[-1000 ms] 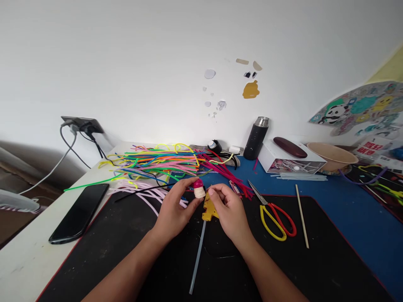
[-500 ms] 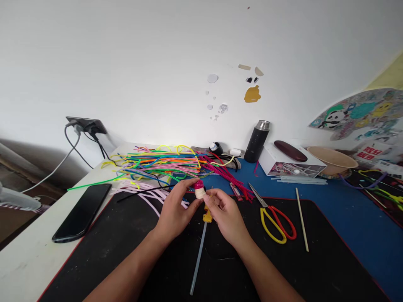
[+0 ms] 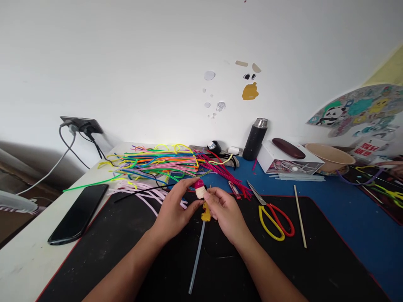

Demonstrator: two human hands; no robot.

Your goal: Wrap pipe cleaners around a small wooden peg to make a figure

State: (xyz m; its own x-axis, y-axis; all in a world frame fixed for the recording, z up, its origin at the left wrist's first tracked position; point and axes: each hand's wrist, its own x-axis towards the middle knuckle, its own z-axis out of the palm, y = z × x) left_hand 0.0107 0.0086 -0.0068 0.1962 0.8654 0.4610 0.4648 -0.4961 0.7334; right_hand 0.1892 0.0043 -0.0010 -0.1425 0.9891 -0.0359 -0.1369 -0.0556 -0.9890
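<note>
A small piece, magenta on top and cream below (image 3: 200,192), is held up between both hands over the black mat. My left hand (image 3: 176,205) pinches it from the left, index finger at the magenta top and thumb near the base. On the other side my right hand (image 3: 225,212) presses its thumb and fingers against the cream part. Just below the piece lies a yellow glue gun (image 3: 206,213), partly hidden by my right hand. A translucent glue stick (image 3: 197,260) extends from it toward the front of the mat.
Scissors (image 3: 273,216) and a wooden stick (image 3: 300,216) lie right. Behind are colourful pipe cleaners (image 3: 160,162), a lighter (image 3: 234,190), a black flask (image 3: 255,139), a white box (image 3: 270,159) and a bowl (image 3: 330,156). A phone (image 3: 78,214) lies left. Another person's hand (image 3: 395,167) shows far right.
The whole view has shifted slightly. Both hands keep nearly the same grip on the magenta and cream piece. Another person's hand has appeared at the far right edge.
</note>
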